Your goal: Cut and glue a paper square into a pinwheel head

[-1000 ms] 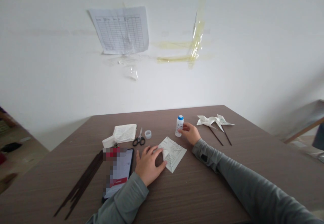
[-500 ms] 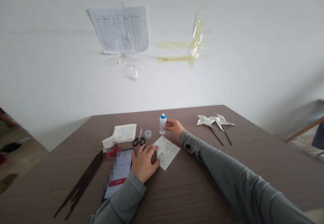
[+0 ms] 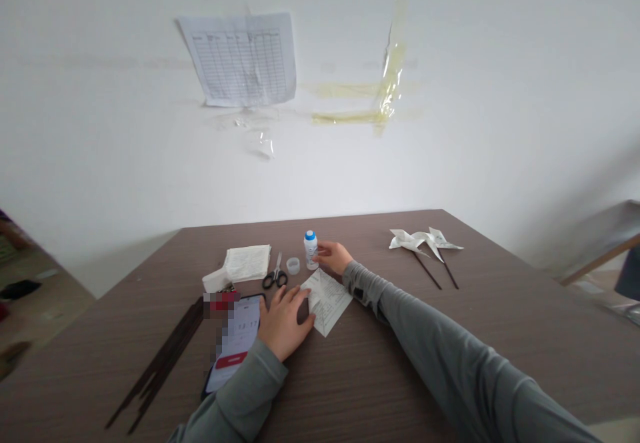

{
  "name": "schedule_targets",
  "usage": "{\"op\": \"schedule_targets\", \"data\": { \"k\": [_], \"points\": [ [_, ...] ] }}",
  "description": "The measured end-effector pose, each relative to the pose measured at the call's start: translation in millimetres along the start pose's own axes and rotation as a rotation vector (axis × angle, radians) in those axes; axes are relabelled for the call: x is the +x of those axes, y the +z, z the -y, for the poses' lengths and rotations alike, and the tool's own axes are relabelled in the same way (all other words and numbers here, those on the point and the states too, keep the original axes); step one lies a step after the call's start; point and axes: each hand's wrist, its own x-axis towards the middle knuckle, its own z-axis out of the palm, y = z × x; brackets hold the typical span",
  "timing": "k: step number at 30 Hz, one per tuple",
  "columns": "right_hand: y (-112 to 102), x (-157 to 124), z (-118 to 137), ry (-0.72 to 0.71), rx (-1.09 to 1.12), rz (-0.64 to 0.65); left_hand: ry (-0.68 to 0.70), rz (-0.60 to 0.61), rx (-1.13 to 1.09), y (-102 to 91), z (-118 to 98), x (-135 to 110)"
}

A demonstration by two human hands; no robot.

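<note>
My right hand grips a small white glue bottle with a blue cap, standing upright on the brown table. A clear cap lies just left of the bottle. My left hand lies flat with fingers spread on the left part of a folded square of printed paper. Black scissors lie behind my left hand.
A phone lies left of my left hand. Several dark thin sticks lie further left. A stack of printed paper sits at the back left. Two paper pinwheels on sticks lie at the back right. A chart hangs on the wall.
My right hand has carried the glue bottle leftward across the table and set it down near the clear cap. My left hand and the folded paper shifted slightly left.
</note>
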Motion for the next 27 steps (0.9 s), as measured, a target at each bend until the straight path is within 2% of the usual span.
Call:
{"op": "schedule_targets", "data": {
  "k": [5, 11, 16, 21, 24, 27],
  "points": [
    [-10, -4, 4, 0.051, -0.045, 0.017, 0.01, -0.013, 0.008, -0.8, -1, 0],
    [-37, -28, 15, 0.035, -0.163, 0.005, -0.027, 0.028, 0.056, -5.8, -9, -3],
    [-55, -64, 27, -0.016, -0.28, 0.04, -0.001, 0.01, 0.045, 1.2, -7, -3],
    [-70, -108, 43, -0.1, -0.387, 0.188, 0.01, -0.062, 0.035, 13.5, -5, -1],
    [-73, -133, 52, -0.171, -0.56, 0.31, 0.038, -0.079, 0.031, 19.8, -6, 0],
    [-69, -155, 61, -0.208, -0.714, 0.333, 0.044, -0.076, 0.038, 21.7, -11, 0]
  ]
}}
